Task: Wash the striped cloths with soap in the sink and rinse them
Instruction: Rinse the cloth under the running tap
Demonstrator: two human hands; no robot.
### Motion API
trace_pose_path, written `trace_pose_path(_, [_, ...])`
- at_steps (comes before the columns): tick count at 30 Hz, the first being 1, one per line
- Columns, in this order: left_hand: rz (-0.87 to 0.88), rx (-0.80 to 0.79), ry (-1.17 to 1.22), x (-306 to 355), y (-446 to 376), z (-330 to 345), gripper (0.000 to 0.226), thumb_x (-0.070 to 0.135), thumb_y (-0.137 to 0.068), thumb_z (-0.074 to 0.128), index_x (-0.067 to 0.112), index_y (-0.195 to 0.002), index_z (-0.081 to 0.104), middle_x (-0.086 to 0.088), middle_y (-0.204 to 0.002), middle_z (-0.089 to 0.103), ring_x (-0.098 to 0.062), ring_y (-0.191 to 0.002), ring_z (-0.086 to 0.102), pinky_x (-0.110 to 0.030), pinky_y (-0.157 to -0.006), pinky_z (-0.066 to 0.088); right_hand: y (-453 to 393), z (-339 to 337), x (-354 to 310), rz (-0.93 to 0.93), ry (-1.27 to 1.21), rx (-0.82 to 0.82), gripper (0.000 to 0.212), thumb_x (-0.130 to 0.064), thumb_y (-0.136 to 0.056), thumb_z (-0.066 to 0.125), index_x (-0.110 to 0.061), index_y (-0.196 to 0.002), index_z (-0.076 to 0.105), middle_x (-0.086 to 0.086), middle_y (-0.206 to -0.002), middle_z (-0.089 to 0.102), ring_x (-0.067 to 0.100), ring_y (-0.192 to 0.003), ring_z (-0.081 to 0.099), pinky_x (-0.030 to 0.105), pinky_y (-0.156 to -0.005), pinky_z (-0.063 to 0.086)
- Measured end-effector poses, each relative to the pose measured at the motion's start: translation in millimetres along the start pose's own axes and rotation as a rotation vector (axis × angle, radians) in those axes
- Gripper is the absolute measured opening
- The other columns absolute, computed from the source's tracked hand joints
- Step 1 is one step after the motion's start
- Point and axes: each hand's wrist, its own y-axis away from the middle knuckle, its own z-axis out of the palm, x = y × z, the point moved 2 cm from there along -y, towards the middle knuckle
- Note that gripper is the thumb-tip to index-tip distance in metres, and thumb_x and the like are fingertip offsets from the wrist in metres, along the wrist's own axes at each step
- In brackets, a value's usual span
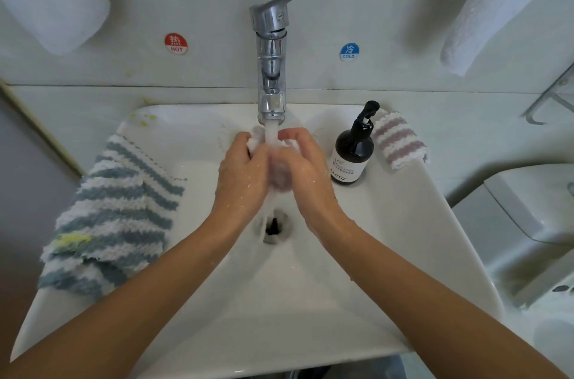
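1. While water [271, 134] pours from a chrome tap [271, 68], we see the left hand [243, 173] and right hand [306, 173] together under the stream, fingers curled round a bunched, wet cloth [281, 175], fluffy, white and pale pink, held over the drain [273, 228].
2. On the basin's left rim we see blue-and-white striped cloths [115, 211], nubby and piled, with a yellow stain near the front.
3. On the right rim lies a folded pink-and-white striped cloth [399, 141], just beside a dark round soap bottle [354, 155] with a black pump; its pale label reads "HAOTO".
4. We see two round stickers on the wall: a red sticker [176, 43] reading "HOT" and a blue sticker [349, 52] reading "COLD".
5. We see a glossy white sink [419, 223] set against pale grey tiles, with white towels [503, 9] hanging at both upper corners.
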Motion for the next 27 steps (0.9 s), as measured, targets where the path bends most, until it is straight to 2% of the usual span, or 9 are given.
trace_pose_path(2, [0.024, 0.023, 0.045, 0.2, 1.4, -1.2, 0.022, 0.036, -0.099, 0.046, 0.017, -0.091, 0.054, -0.006, -0.089, 0.065, -0.023, -0.083, 0.064, -0.044, -0.071, 0.054, -0.8, 2.5, 3.7, 0.027, 0.03, -0.016, 0.015, -0.031, -0.094, 0.056, -0.027, -0.109, 0.058, -0.009, -0.099, 0.066, -0.006, -0.086, 0.061, 0.013, -0.069, 0.047])
trace_pose_path(5, [0.013, 0.033, 0.096, 1.8, 1.3, 0.0, 0.01, 0.027, -0.097, 0.049, 0.025, -0.097, 0.058, 0.001, -0.091, 0.068, -0.017, -0.086, 0.068, -0.043, -0.077, 0.058, -3.6, 6.2, 8.7, 0.038, 0.081, -0.033, 0.035, -0.049, -0.093, 0.055, -0.035, -0.124, 0.052, -0.008, -0.116, 0.065, 0.006, -0.104, 0.062, 0.019, -0.079, 0.051])
trace_pose_path(10, [-0.004, 0.021, 0.216, 3.2, 7.6, 2.7, 0.03, 0.001, -0.086, 0.047, 0.023, -0.104, 0.057, 0.002, -0.093, 0.067, -0.017, -0.088, 0.067, -0.032, -0.068, 0.056, -9.2, 2.3, 9.0, 0.008, 0.18, 0.014, 0.02, -0.046, -0.094, 0.054, -0.031, -0.105, 0.061, -0.012, -0.084, 0.069, 0.0, -0.073, 0.065, 0.018, -0.06, 0.051])
trace_pose_path(13, [0.016, 0.063, 0.219, 4.7, 9.1, 4.5, 0.021, 0.014, -0.094, 0.048, 0.026, -0.111, 0.05, 0.006, -0.099, 0.063, -0.009, -0.087, 0.065, -0.023, -0.065, 0.051, -13.7, 5.7, 8.9, -0.076, 0.283, 0.033, 0.019, -0.042, -0.091, 0.045, -0.031, -0.076, 0.051, -0.015, -0.068, 0.056, 0.008, -0.069, 0.058, 0.03, -0.065, 0.049])
trace_pose_path(16, [0.044, 0.104, 0.169, 2.1, 5.0, 3.7, 0.012, 0.031, -0.101, 0.046, 0.029, -0.111, 0.05, 0.008, -0.103, 0.061, -0.004, -0.089, 0.064, -0.021, -0.072, 0.051, -13.6, 12.0, 9.6, -0.266, 0.578, -0.045, 0.007, -0.032, -0.089, 0.047, -0.033, -0.086, 0.053, -0.015, -0.076, 0.055, 0.006, -0.073, 0.054, 0.017, -0.067, 0.045])
trace_pose_path(18, [0.044, 0.086, 0.165, -0.9, 5.0, 4.4, 0.013, 0.036, -0.102, 0.044, 0.031, -0.098, 0.056, 0.01, -0.095, 0.064, -0.004, -0.087, 0.064, -0.024, -0.075, 0.052, -13.0, 10.9, 12.5, -0.218, 0.531, -0.048, 0.02, -0.032, -0.097, 0.048, -0.029, -0.079, 0.057, -0.013, -0.066, 0.055, 0.0, -0.061, 0.051, 0.014, -0.056, 0.041])
trace_pose_path(20, [0.051, 0.057, 0.143, -4.7, 7.5, 7.3, 0.026, 0.038, -0.101, 0.044, 0.027, -0.085, 0.06, 0.006, -0.084, 0.066, -0.007, -0.079, 0.065, -0.026, -0.071, 0.051, -12.8, 7.0, 15.8, -0.052, 0.379, -0.018, 0.044, -0.042, -0.102, 0.038, -0.021, -0.068, 0.057, -0.007, -0.058, 0.056, 0.004, -0.053, 0.052, 0.024, -0.053, 0.043])
trace_pose_path(24, [0.059, 0.009, 0.062, -8.9, 8.0, 13.6, 0.037, 0.05, -0.098, 0.044, 0.022, -0.084, 0.064, 0.004, -0.082, 0.069, -0.011, -0.079, 0.068, -0.038, -0.072, 0.057, -13.2, 4.5, 18.6, 0.116, 0.244, 0.058, 0.058, -0.056, -0.098, 0.031, -0.016, -0.078, 0.067, 0.001, -0.077, 0.069, 0.022, -0.083, 0.068, 0.048, -0.081, 0.055])
trace_pose_path(27, [0.04, 0.009, 0.021, -9.2, 5.5, 12.0, 0.031, 0.05, -0.095, 0.049, 0.026, -0.079, 0.061, 0.008, -0.079, 0.066, -0.008, -0.075, 0.066, -0.028, -0.068, 0.052, -10.5, 7.2, 16.1, 0.139, 0.204, 0.029, 0.059, -0.066, -0.093, 0.027, -0.024, -0.098, 0.068, -0.002, -0.099, 0.07, 0.016, -0.099, 0.065, 0.044, -0.094, 0.05])
